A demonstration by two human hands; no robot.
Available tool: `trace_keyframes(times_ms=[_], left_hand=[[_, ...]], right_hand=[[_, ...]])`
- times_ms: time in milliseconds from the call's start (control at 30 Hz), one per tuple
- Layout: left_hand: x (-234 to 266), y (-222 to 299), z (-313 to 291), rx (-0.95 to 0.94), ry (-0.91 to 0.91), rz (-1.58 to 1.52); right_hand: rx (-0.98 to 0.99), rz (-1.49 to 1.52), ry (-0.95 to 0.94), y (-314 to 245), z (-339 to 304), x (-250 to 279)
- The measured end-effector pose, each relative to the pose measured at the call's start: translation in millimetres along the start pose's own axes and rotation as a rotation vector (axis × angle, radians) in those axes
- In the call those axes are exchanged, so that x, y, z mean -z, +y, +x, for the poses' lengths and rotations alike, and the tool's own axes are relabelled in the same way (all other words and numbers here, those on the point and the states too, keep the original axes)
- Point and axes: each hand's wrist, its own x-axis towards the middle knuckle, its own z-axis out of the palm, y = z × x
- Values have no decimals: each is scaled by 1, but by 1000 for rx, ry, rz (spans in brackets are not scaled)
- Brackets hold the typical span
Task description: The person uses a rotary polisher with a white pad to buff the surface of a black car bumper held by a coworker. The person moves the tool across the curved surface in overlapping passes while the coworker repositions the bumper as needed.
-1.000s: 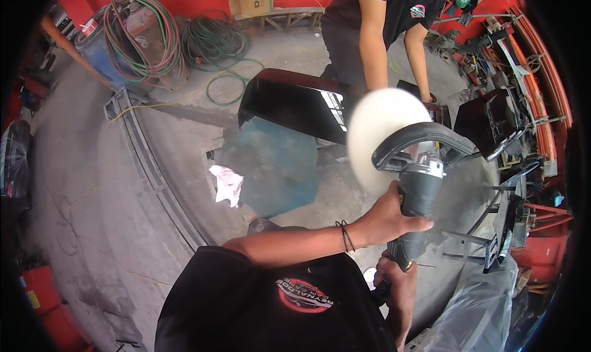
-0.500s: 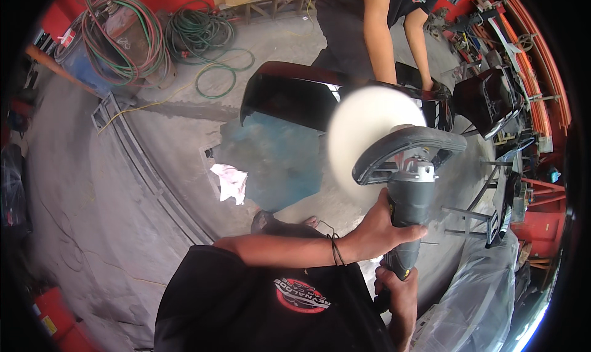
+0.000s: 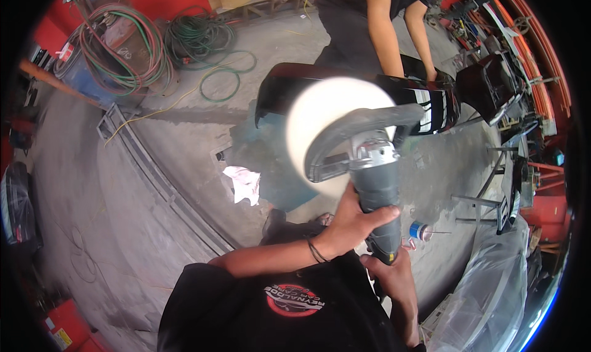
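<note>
Holding one polisher — two hands, one pad

My hands grip a grey polisher; its white pad, perhaps spinning, partly hides a glossy black panel beside a co-worker.

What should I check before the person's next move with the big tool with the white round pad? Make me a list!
1. Left hand on the tool: ok, wrapped round its body.
2. Right hand on the tool: ok, at its lower end.
3. Left wrist bare: not ok, it wears a dark band.
4. Pad off the panel: cannot tell, it hides part of it.
5. Cloth off the pad: ok, it lies apart.
</note>
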Motion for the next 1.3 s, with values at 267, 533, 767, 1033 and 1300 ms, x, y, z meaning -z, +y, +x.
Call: trace_keyframes(times_ms=[267,533,767,1033,1300], left_hand=[[32,-8,-21,27,50,62],[16,-30,-34,75,-54,119],[-21,-72,-5,105,-216,162],[-52,-121,24,92,-302,275],[-43,-134,8,114,-268,291]], right_hand=[[120,-119,-42,26,16,-16],[57,-70,-17,58,5,0],[14,99,104,89,8,34],[-5,259,183,132,34,62],[97,202,145,167,53,63]])
